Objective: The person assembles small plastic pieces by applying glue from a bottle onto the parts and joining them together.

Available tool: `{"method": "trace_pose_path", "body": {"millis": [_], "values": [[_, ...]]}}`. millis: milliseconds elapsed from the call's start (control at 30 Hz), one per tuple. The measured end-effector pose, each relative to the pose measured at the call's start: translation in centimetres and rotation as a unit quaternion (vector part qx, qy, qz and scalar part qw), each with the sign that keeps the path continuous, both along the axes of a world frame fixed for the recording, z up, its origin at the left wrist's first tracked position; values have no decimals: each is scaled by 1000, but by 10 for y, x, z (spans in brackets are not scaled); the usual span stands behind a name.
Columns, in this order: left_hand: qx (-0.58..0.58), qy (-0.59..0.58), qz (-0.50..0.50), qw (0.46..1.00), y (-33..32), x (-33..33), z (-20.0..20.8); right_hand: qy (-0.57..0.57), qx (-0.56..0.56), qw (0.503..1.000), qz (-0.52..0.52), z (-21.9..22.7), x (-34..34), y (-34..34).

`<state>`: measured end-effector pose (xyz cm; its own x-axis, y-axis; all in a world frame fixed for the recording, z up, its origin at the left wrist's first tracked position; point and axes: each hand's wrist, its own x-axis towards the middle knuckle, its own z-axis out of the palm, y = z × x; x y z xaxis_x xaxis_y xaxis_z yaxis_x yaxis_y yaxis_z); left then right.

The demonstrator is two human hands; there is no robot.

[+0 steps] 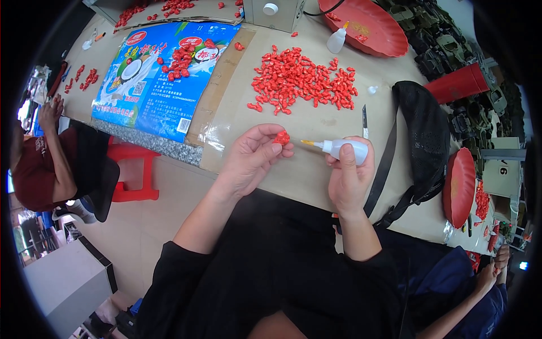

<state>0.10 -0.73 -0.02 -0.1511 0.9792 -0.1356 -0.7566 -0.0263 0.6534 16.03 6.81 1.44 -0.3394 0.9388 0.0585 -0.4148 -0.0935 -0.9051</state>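
Between the thumb and fingers of my left hand (251,155) is a small red knobbly piece (282,137). My right hand (351,179) grips a white squeeze bottle (345,150), its yellowish nozzle tip pointing left, a short gap from the red piece. Beyond both hands, a pile of many small red pieces (299,79) is spread on the table. Left of it, a smaller cluster of red pieces (178,61) lies on a blue printed cardboard sheet (152,85).
A knife blade (365,121) and a black mesh bag (420,141) lie to the right. Farther back are a second white bottle (336,40), a red tray (389,45) and a metal box (275,14). Other people sit at both sides; a red stool (135,172) stands left.
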Motion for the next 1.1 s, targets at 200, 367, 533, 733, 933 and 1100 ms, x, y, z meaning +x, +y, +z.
{"method": "trace_pose_path", "body": {"millis": [200,367,533,733,933,1100], "values": [[1,-4,3,1000,3,0,0,-44,21,999,-3,1,0,-2],[4,-5,6,1000,2,1,1,-61,50,997,-3,-1,0,-3],[4,-4,10,1000,1,1,0,-67,52,996,0,-1,0,-4],[12,-7,9,1000,0,0,-2,94,-42,995,16,6,1,4],[7,-2,-3,1000,-1,-4,1,120,-126,984,29,11,5,19],[28,18,-20,999,12,10,-8,80,-92,992,-15,5,31,27]]}}
